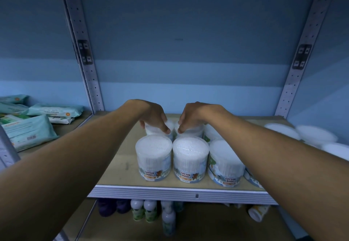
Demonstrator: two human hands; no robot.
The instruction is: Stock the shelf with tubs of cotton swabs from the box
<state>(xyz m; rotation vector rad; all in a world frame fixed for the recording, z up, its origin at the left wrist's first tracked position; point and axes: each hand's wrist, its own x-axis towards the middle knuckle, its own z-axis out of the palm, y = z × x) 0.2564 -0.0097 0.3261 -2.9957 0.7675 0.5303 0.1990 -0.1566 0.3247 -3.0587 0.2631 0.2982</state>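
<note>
Two bare forearms reach over the ribbed white front edge of the pale wooden shelf (117, 167). Three round clear plastic tubs of white cotton swabs (154, 158) stand along that edge. Behind them, the left hand (154, 117) grips a back-row tub (154, 130) from above; the right hand (190, 117) grips its neighbour (190, 131) likewise.
</note>
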